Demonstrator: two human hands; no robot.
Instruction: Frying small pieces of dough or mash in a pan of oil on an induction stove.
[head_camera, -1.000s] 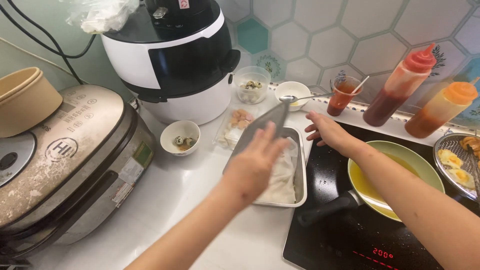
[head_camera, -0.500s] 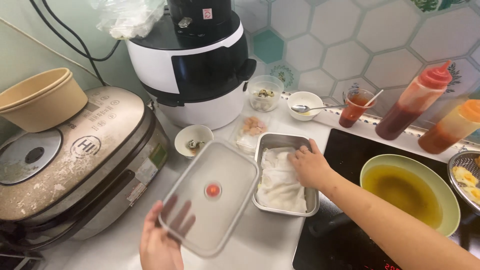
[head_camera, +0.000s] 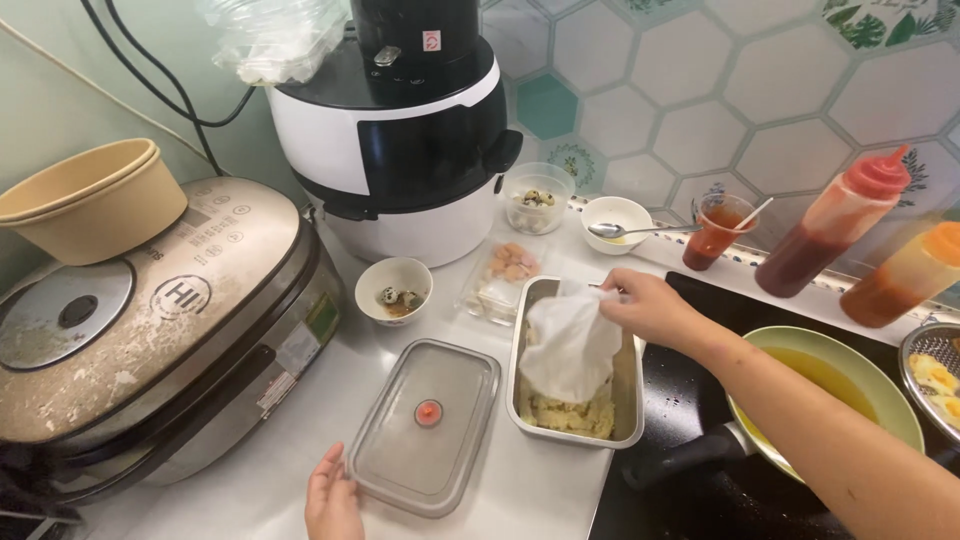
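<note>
Head view: you look down on a white tabletop beside a black cooktop.
Right hand (head_camera: 650, 308): your fingers pinch the white cloth (head_camera: 570, 345) and hold it lifted over the steel tray (head_camera: 627, 400) at the tabletop's right edge.
Left hand (head_camera: 333, 500): your fingers rest open against the lid (head_camera: 425, 425), flat near the front edge.
Progress: lid off; yellowish filling half uncovered, cloth not yet clear.
Count: one tray, one lid, one cloth, two sauce bottles.
</note>
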